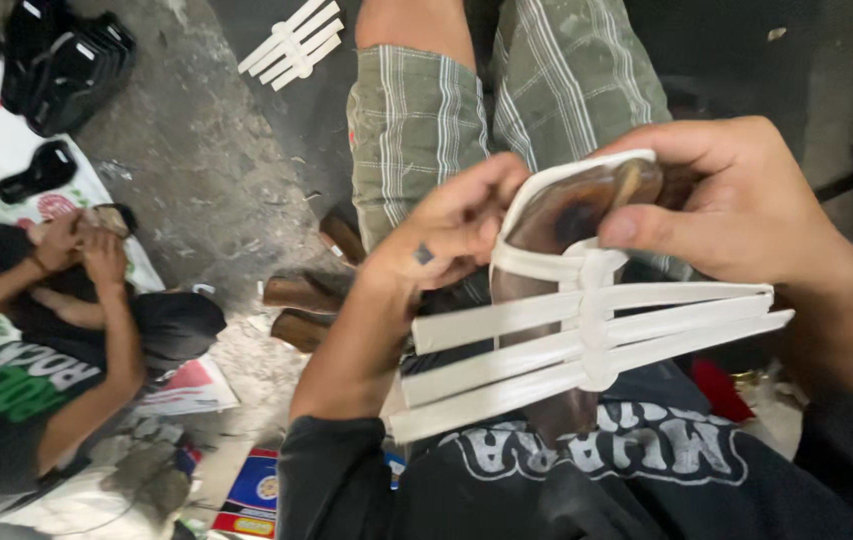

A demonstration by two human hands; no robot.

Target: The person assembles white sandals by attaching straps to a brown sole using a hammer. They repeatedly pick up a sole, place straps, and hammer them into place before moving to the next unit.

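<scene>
A brown wooden shoe form [559, 215] is held up in front of me, wrapped by a white strap upper [587, 345] with three long cross strips and a loop around the toe. My left hand [452, 230] grips the form and the loop on its left side. On the right, my right hand [737, 205] clasps the toe, thumb pressed against the white loop. Both hands are closed on the piece, above my plaid shorts [507, 100].
Another person [57, 330] sits at the left on printed sheets, hands on a small piece. Black shoe parts [62, 60] lie at top left. A second white strap piece [295, 42] rests on the concrete floor. Brown wooden forms [305, 295] lie near my knee.
</scene>
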